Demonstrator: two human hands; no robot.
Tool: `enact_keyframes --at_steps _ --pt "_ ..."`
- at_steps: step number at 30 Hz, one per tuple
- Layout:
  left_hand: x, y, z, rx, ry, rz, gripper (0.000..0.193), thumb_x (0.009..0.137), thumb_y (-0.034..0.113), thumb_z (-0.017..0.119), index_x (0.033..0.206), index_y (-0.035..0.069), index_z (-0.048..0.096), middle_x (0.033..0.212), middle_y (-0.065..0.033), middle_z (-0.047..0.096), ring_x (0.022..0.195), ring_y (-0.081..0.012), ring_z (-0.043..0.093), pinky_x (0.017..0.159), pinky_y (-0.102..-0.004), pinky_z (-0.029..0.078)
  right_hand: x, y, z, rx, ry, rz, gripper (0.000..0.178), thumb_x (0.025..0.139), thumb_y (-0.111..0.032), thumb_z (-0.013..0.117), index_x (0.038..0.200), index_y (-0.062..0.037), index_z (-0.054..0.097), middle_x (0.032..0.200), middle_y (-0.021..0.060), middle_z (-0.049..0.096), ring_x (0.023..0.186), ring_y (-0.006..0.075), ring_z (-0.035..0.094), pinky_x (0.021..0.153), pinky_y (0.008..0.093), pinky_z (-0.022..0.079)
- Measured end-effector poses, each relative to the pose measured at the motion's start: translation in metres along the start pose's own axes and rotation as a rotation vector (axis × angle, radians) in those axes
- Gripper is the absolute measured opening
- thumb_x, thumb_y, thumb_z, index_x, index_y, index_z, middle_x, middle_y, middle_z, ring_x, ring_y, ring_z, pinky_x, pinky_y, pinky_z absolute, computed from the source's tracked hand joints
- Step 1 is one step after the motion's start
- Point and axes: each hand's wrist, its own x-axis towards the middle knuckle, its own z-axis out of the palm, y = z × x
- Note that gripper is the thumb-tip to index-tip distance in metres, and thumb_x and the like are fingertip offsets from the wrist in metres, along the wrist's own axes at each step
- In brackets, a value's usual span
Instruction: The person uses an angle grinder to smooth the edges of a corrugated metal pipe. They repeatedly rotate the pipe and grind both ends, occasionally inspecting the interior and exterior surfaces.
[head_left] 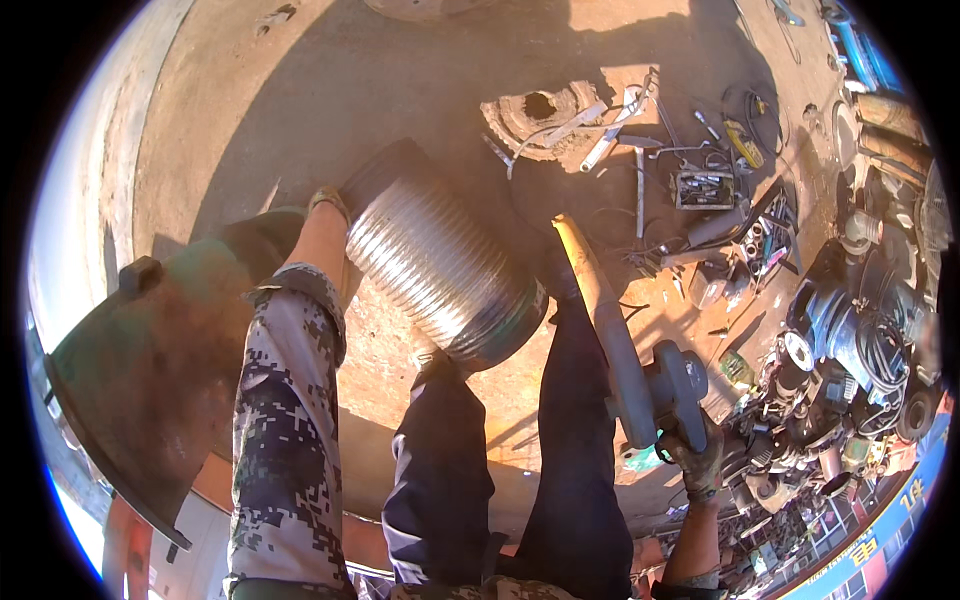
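Observation:
A grooved, silvery metal drum (435, 255) with dark ends lies tilted on the ground before my feet. My gloved left hand (328, 203) reaches to its far left end, beside the rim of a large rusty green curved casing (165, 345). The fingers of that hand are too small and partly hidden to read. In my gloved right hand (695, 460) is a grey handheld blower (628, 375), gripped by its handle. Its long tube ends in a yellowish nozzle at the drum's right, apart from it, pointing away from me.
Ahead to the right lie a rusty round plate (565, 115), loose wrenches and bars, and a small box of sockets (705, 188). Machine parts and a coiled cable (880, 360) are heaped along the right side. Dusty ground (260, 80) stretches ahead, partly shaded.

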Motion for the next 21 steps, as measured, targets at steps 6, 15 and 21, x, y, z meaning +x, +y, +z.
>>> enact_keyframes --at_steps 6,15,21 --pt "-0.054 0.018 0.011 -0.476 0.272 -0.124 0.077 0.092 0.067 0.062 0.147 0.013 0.057 0.148 -0.0252 0.055 0.132 -0.0354 0.059 0.105 -0.0469 0.051 -0.125 0.018 0.047 0.080 0.229 0.048 0.029 0.082 -0.020 0.075 0.103 -0.0002 0.070 0.085 0.0089 0.074 0.078 0.0195 0.072 0.070 0.0362 0.056" --pt "-0.217 0.158 0.091 -0.757 0.538 0.184 0.123 0.083 0.074 0.073 0.168 0.003 0.018 0.173 -0.0303 0.003 0.159 -0.0512 0.005 0.131 -0.0505 0.015 -0.167 0.172 0.181 0.878 0.160 0.231 0.053 0.082 -0.037 0.084 0.114 0.0023 0.070 0.082 0.0002 0.066 0.071 0.0104 0.061 0.063 0.0291 0.050" --pt "-0.213 0.175 0.067 -0.614 0.509 0.113 0.124 0.082 0.068 0.077 0.167 0.002 0.016 0.174 -0.0286 0.003 0.159 -0.0516 0.009 0.130 -0.0503 0.021 -0.108 0.221 0.286 1.337 0.023 0.293 0.048 0.081 -0.014 0.084 0.122 0.0053 0.068 0.085 0.0003 0.063 0.070 0.0091 0.056 0.061 0.0264 0.046"
